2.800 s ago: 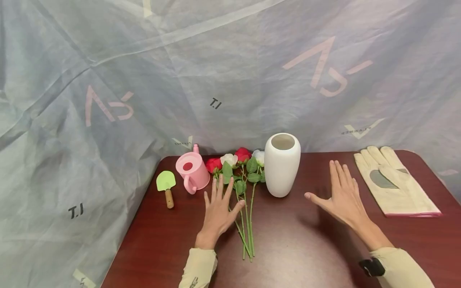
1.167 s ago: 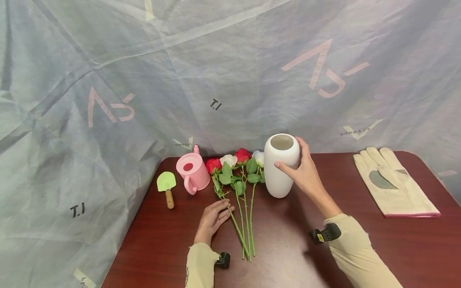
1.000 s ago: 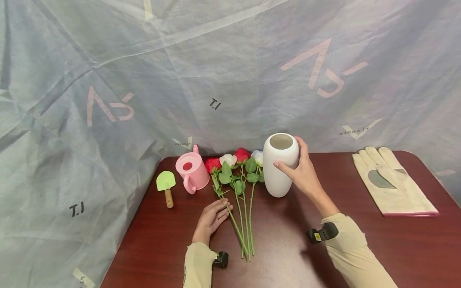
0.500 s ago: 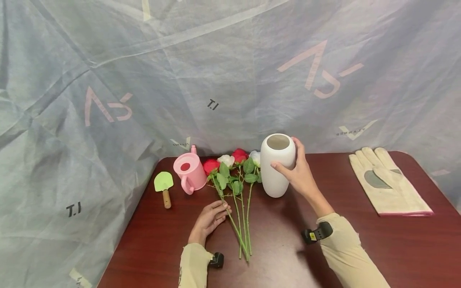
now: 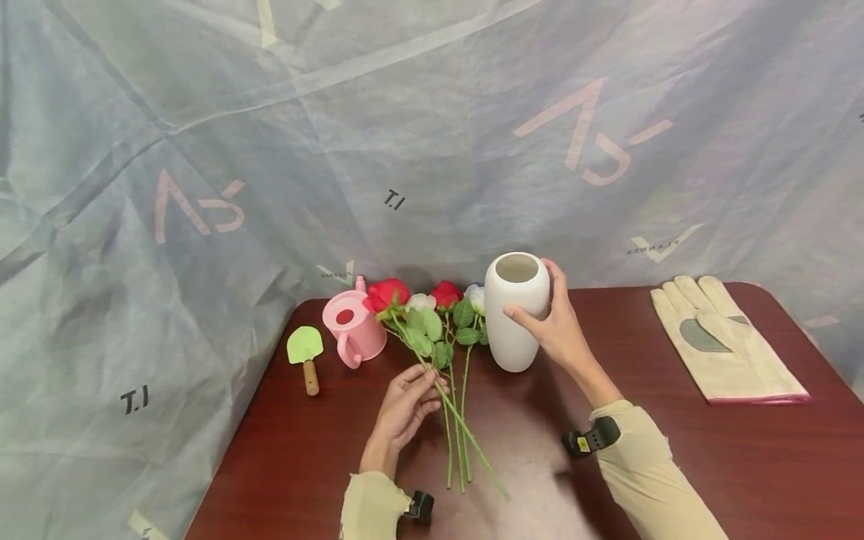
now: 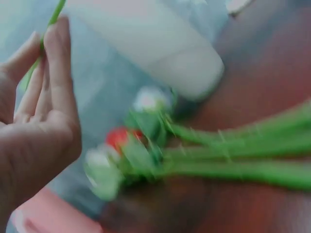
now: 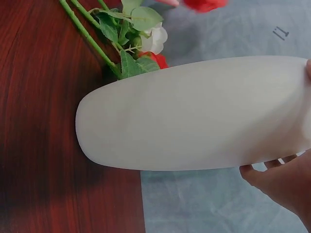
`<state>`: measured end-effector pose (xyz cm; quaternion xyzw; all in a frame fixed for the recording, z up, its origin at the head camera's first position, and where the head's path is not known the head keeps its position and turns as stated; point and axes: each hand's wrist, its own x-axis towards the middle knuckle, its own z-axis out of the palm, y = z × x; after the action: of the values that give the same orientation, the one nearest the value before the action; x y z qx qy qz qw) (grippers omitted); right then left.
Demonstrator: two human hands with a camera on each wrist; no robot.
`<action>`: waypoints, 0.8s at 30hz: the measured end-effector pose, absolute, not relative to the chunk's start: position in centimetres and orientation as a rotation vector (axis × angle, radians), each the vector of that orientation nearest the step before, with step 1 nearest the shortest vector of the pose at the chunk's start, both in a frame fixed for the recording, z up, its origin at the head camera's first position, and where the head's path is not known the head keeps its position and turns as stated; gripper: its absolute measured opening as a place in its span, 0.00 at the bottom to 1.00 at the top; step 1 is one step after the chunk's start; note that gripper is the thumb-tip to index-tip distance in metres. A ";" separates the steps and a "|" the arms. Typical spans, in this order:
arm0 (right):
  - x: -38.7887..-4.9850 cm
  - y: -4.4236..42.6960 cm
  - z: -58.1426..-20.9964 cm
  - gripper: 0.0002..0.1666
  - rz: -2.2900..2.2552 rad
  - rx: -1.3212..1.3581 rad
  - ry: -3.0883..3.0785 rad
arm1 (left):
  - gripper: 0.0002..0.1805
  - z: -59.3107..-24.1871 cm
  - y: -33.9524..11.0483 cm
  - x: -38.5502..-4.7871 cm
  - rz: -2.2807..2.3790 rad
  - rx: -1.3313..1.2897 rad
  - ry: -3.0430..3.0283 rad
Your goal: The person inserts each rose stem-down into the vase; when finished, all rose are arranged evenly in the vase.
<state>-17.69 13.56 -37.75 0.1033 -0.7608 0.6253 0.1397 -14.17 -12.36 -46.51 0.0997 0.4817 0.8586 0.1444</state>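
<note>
My left hand (image 5: pixel 407 405) pinches the green stem of a red rose (image 5: pixel 388 295) between thumb and fingers; in the left wrist view that stem (image 6: pixel 54 14) rises above the fingertips. The rose is lifted over the others, its stem end slanting toward the right front. Under it lie several more roses, with white blooms (image 5: pixel 421 302) and another red one (image 5: pixel 446 294), their stems on the table. My right hand (image 5: pixel 560 326) grips the upper part of a white vase (image 5: pixel 511 330), thumb in front and fingers behind. The vase stands upright on the table, its mouth facing up.
A pink watering can (image 5: pixel 364 335) stands left of the roses. Farther left lies a small green trowel (image 5: pixel 307 346) with a wooden handle. Cream work gloves (image 5: pixel 742 367) lie at the right of the brown table (image 5: pixel 297 465). A grey sheet (image 5: pixel 405 135) hangs behind.
My left hand came down to the roses, took the leftmost red one by its stem and raised it slightly. My right hand moved left onto the vase and holds it there.
</note>
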 end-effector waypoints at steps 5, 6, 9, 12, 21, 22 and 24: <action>-17.8 13.5 -37.9 0.53 1.819 0.310 -2.183 | 0.08 -42.9 -11.3 -14.2 2.716 0.266 1.417; -17.8 13.5 -37.9 0.53 1.823 0.311 -2.179 | 0.07 -42.2 -11.2 -14.3 2.761 0.254 1.417; -17.9 13.5 -38.0 0.52 1.819 0.309 -2.174 | 0.07 -40.7 -10.9 -14.8 2.883 0.205 1.413; -17.8 13.5 -38.0 0.53 1.817 0.315 -2.174 | 0.07 -39.5 -10.8 -15.4 3.005 0.141 1.365; -17.7 13.5 -38.0 0.53 1.818 0.305 -2.171 | 0.10 -37.8 -10.5 -16.9 3.218 -0.058 1.259; -17.7 13.5 -38.0 0.53 1.820 0.307 -2.165 | 0.10 -37.6 -10.4 -17.1 3.236 -0.092 1.260; -17.7 13.4 -38.0 0.53 1.823 0.307 -2.158 | 0.11 -37.2 -10.3 -17.4 3.285 -0.151 1.257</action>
<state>-17.73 13.36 -38.01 0.1070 -0.7509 0.6343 0.1497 -17.42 -10.32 -37.23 -0.0421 0.3507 0.9163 -0.1885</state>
